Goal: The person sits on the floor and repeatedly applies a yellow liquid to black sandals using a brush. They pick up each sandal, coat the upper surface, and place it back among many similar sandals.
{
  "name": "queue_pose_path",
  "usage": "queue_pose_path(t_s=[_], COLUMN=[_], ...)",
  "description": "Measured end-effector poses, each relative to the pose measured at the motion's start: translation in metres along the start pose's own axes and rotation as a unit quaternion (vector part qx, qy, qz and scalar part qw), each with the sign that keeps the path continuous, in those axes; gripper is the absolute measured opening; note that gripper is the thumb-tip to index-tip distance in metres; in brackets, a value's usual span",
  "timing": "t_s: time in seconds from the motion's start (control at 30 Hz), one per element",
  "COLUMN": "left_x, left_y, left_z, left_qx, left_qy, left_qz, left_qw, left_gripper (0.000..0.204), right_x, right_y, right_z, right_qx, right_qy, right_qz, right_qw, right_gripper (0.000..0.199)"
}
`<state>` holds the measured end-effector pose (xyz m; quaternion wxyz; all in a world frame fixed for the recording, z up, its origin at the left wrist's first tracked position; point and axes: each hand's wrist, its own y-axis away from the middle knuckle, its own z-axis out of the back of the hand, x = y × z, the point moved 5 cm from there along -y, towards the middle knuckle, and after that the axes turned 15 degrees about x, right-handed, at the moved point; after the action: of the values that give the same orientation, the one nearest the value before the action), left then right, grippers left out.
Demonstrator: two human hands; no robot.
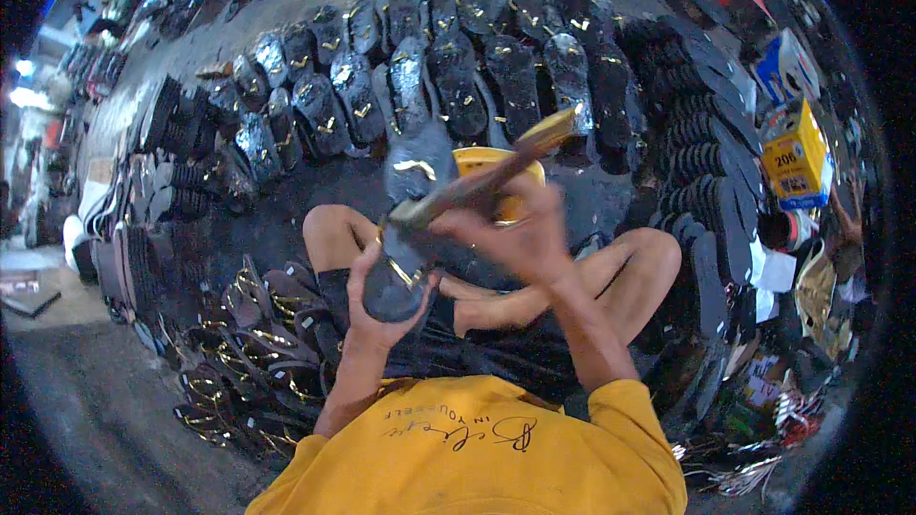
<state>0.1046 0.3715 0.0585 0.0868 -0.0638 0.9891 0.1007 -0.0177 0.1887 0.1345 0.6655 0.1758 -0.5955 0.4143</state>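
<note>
At centre, left fingers (358,283) clamp a sole (390,294), right fingers (466,225) a blurred tool (485,178); sole-working appears in hand, the next move needing steady support.

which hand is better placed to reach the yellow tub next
Probably the right hand: in this view it is closer to the yellow tub, though it grips a long tool. The left hand is lower and farther left, holding a dark sole.
</note>
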Motion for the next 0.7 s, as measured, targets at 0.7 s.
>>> queue_pose_path(t_s=[0.7], left_x=[0.017], left_y=[0.0], left_z=[-0.028], left_qx=[0.02], left_qy=[-0.048], left_qz=[0.037], left_qw=[0.998], left_gripper=[0.058], right_x=[0.008], right_y=[-0.026], right_z=[0.091], right_qx=[-0.221], right_qy=[0.099], right_qz=[-0.032], right_qw=[0.97], right_gripper=[0.029])
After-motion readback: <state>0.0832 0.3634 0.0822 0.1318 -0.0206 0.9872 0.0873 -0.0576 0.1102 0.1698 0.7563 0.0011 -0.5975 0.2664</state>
